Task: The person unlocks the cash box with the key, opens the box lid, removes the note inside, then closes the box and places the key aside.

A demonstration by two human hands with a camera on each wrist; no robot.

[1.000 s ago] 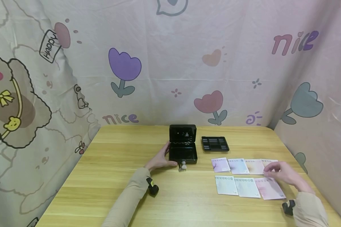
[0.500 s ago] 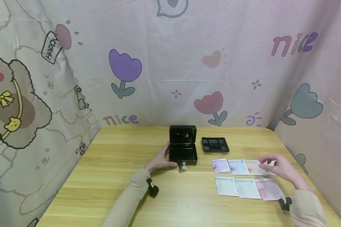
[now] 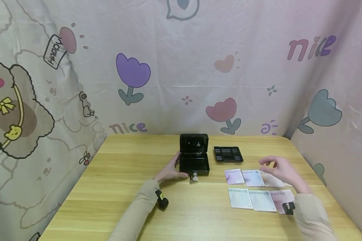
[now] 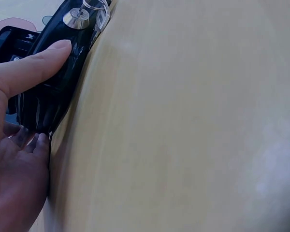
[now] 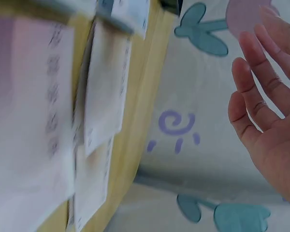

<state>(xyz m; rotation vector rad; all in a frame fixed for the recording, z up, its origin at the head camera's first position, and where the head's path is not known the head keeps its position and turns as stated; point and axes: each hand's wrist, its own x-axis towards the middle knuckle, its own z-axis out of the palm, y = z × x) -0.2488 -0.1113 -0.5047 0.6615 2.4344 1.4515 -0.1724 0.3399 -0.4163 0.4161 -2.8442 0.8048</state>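
Note:
A black cash box [image 3: 194, 164] stands on the table with its lid [image 3: 194, 143] raised. Keys [image 3: 194, 177] hang from the lock on its front. My left hand [image 3: 170, 169] grips the box's front left corner; the left wrist view shows the thumb [image 4: 48, 60] on the front face and the fingers at the side. My right hand [image 3: 278, 169] is above the back row of pastel printed papers resembling banknotes, fingers loosely bent and holding nothing. A purple one [image 3: 234, 176], a blue one [image 3: 253, 178] and a pale orange one [image 3: 270, 179] lie there, partly hidden by the hand.
Right of the box lies a black compartment tray [image 3: 228, 155]. A front row holds two pale green papers [image 3: 240, 198] and a pink one [image 3: 279, 197], partly covered by the right wrist camera. A patterned cloth [image 3: 169, 83] hangs behind the wooden table [image 3: 123, 160].
My right hand has moved left and away from me, from the right end of the back row to over the pale orange paper. The left hand stays at the box.

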